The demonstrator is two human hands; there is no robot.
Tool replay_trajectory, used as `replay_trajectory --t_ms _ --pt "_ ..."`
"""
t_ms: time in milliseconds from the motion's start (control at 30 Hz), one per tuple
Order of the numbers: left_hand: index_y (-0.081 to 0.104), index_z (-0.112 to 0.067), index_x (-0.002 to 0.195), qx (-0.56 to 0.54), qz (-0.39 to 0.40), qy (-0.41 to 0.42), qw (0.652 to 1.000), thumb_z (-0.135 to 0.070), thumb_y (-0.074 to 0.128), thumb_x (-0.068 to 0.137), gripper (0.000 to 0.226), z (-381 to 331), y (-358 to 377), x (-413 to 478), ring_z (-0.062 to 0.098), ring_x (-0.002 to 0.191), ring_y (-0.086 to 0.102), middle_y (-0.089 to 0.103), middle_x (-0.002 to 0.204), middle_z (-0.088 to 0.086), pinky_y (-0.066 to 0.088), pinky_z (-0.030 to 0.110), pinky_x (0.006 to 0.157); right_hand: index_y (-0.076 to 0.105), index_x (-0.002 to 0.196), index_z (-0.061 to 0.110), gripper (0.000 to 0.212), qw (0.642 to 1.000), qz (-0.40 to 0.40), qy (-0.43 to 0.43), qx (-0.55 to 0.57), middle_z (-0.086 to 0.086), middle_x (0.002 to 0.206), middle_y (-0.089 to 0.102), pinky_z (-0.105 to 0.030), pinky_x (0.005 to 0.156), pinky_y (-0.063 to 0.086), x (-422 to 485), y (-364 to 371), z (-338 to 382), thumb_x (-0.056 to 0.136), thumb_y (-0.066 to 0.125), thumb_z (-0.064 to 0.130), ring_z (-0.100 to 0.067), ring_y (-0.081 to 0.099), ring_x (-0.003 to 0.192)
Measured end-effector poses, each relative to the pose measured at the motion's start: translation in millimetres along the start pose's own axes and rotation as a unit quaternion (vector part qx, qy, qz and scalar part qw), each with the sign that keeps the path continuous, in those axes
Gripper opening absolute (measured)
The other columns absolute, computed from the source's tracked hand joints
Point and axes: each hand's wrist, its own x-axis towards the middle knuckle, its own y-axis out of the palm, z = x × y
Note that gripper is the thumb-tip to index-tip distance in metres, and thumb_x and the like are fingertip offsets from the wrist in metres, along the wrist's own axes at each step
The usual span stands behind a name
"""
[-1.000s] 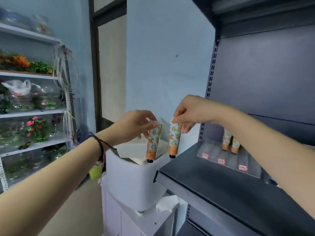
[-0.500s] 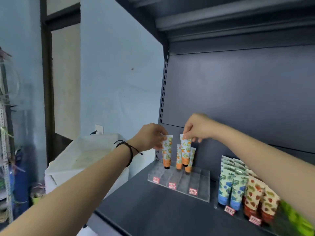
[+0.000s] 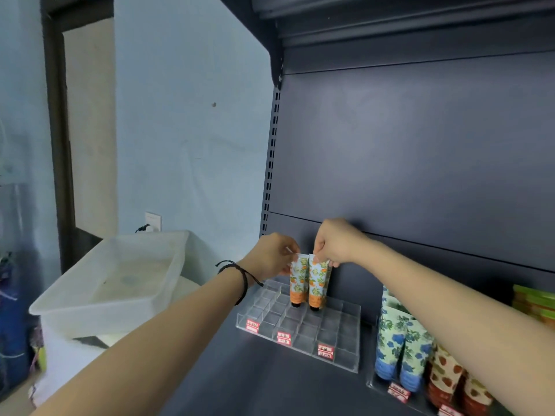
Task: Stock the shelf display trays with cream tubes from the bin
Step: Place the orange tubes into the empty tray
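Note:
Two orange-patterned cream tubes stand cap-down over the clear acrylic display tray [image 3: 303, 328] on the dark shelf. My left hand [image 3: 271, 256] pinches the top of the left tube [image 3: 298, 280]. My right hand [image 3: 333, 243] pinches the top of the right tube [image 3: 319, 282]. Both tubes' black caps reach down into compartments in the tray's back rows. Any tubes behind them are hidden. The white plastic bin [image 3: 114, 283] sits to the left of the shelf, and I see no tubes inside it.
A second tray at the right holds blue-flower tubes [image 3: 399, 343] and strawberry-print tubes [image 3: 450, 376], with green packs [image 3: 534, 301] beyond. Red price labels [image 3: 283, 337] line the clear tray's front. The shelf's slotted upright [image 3: 270, 163] stands behind the tray's left end.
Both hands carried the two tubes from above the bin rightward to the shelf and lowered them into the tray's back compartments. The view swung right with them.

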Motion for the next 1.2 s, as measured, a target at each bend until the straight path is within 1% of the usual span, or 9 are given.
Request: replay_trajectory --t_ms 300,467,633,733,833,967,1033,1100,1200 --pt "0.063 0.002 0.103 0.005 0.016 -0.012 1.0 -0.003 0.053 0.092 0.015 9 14 5 0.025 0.074 0.065 0.063 0.088 0.015 0.058 0.028 0.07 0.071 0.1 -0.004 0.021 0.998 0.033 0.025 0.039 -0.021 0.095 0.072 -0.037 0.077 0.06 5 15 -12 0.083 0.073 0.008 -0.03 0.072 0.085" --pt "0.063 0.0 0.108 0.039 0.031 -0.008 0.999 -0.009 0.054 0.093 0.019 6 13 6 0.029 0.082 0.069 0.066 0.097 0.018 0.059 0.035 0.078 0.071 0.1 -0.004 0.024 0.997 0.042 0.033 0.057 -0.022 0.093 0.072 -0.035 0.075 0.06 5 14 -17 0.081 0.075 0.012 -0.027 0.072 0.084" --pt "0.063 -0.005 0.111 0.08 0.002 0.009 0.997 -0.012 0.052 0.094 0.022 6 9 3 0.024 0.082 0.069 0.067 0.106 0.014 0.055 0.024 0.063 0.071 0.097 -0.002 0.03 0.998 0.038 0.031 0.046 -0.021 0.09 0.073 -0.034 0.074 0.061 1 7 -18 0.081 0.075 0.023 -0.028 0.073 0.084" --pt "0.064 -0.011 0.109 0.097 -0.029 0.021 0.995 -0.016 0.051 0.093 0.021 9 -2 -5 0.024 0.082 0.069 0.067 0.106 0.01 0.05 0.017 0.054 0.069 0.091 -0.005 0.035 0.999 -0.001 0.03 0.041 -0.016 0.079 0.071 -0.028 0.059 0.056 -4 2 -18 0.087 0.067 0.029 -0.027 0.069 0.07" --pt "0.065 -0.017 0.103 0.116 -0.045 0.019 0.992 -0.027 0.053 0.092 0.019 16 -23 -22 0.02 0.08 0.068 0.068 0.098 0.006 0.041 0.017 0.05 0.064 0.073 0.001 0.044 0.997 -0.075 0.011 -0.013 -0.011 0.065 0.063 -0.027 0.056 0.046 -12 1 -11 0.092 0.055 0.039 -0.028 0.059 0.059" --pt "0.063 -0.019 0.087 0.147 -0.07 -0.011 0.987 -0.043 0.054 0.091 0.027 26 -64 -57 0.019 0.082 0.064 0.068 0.086 0.002 0.05 0.028 0.069 0.044 0.056 0.014 0.05 0.992 -0.115 -0.025 -0.054 -0.004 0.054 0.048 -0.026 0.05 0.03 -28 10 18 0.094 0.047 0.045 -0.023 0.044 0.052" --pt "0.061 -0.02 0.078 0.207 -0.09 -0.034 0.974 -0.046 0.05 0.091 0.031 32 -87 -80 0.018 0.081 0.059 0.064 0.082 -0.001 0.048 0.032 0.076 0.054 0.062 0.006 0.053 0.993 -0.104 -0.053 -0.031 -0.009 0.062 0.06 -0.029 0.052 0.041 -33 20 37 0.095 0.045 0.047 -0.027 0.054 0.055" --pt "0.062 -0.012 0.077 0.265 -0.105 -0.059 0.957 -0.048 0.046 0.092 0.042 41 -110 -107 0.023 0.08 0.06 0.063 0.079 0.004 0.048 0.034 0.075 0.063 0.075 -0.001 0.057 0.992 -0.091 -0.084 -0.01 -0.014 0.077 0.07 -0.035 0.064 0.053 -36 32 60 0.095 0.044 0.048 -0.031 0.066 0.067" --pt "0.065 -0.005 0.08 0.358 -0.107 -0.084 0.924 -0.051 0.04 0.093 0.054 59 -142 -154 0.027 0.077 0.063 0.067 0.08 0.011 0.047 0.032 0.065 0.063 0.079 -0.003 0.057 0.988 -0.065 -0.136 0.017 -0.019 0.083 0.069 -0.038 0.07 0.054 -41 55 106 0.093 0.044 0.049 -0.035 0.066 0.074"
